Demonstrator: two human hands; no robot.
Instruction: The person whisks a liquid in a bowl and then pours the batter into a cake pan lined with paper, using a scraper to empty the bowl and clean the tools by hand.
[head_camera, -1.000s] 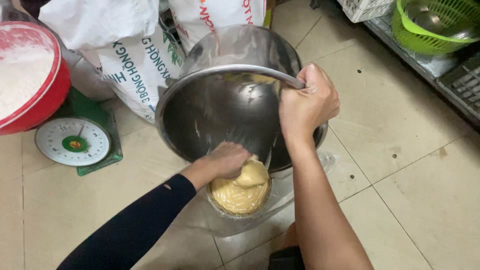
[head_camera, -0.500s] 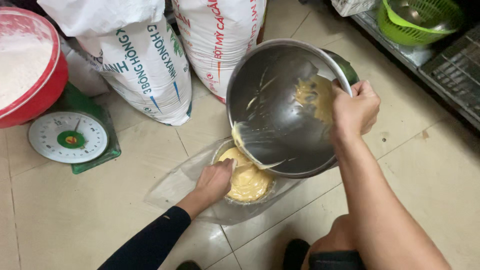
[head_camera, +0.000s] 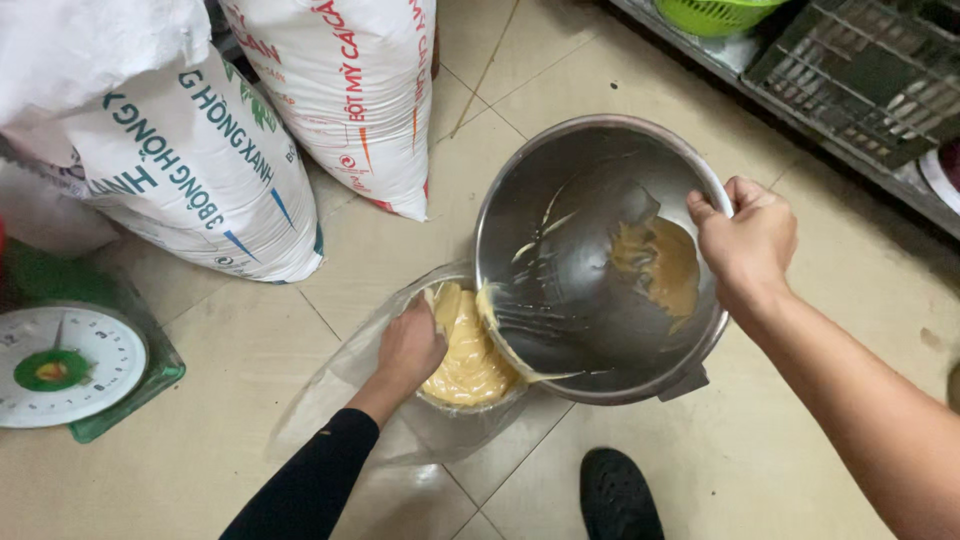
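Head view, looking down at a tiled floor (head_camera: 790, 400). Right hand (head_camera: 748, 240) clamps the far rim of a big steel mixing bowl (head_camera: 600, 260), fingers curled over the edge, thumb outside; bowl is tilted toward the person's left, its lower lip over a smaller container. Yellow dough (head_camera: 468, 350) sits in that round container (head_camera: 470, 400), which stands on the floor inside or on a clear plastic bag (head_camera: 330, 400); can't tell which from this angle. Smears and a patch of the same batter (head_camera: 665, 265) cling to the bowl's inner wall just beside the right hand. Left hand (head_camera: 408, 348), black sleeve, rests at the container's near-left edge, fingers bent and touching the dough and bag rim; grip looks loosely closed, exact pinch hidden by the hand's back. Two white printed flour sacks (head_camera: 340, 100) stand upper left, well apart from the bowl. Green dial scale (head_camera: 65, 365) at the left edge. Black shoe (head_camera: 620, 495) at bottom centre, near the bowl's underside. Dark wire crate (head_camera: 860, 70) and green basket (head_camera: 715, 12) upper right on a low shelf.
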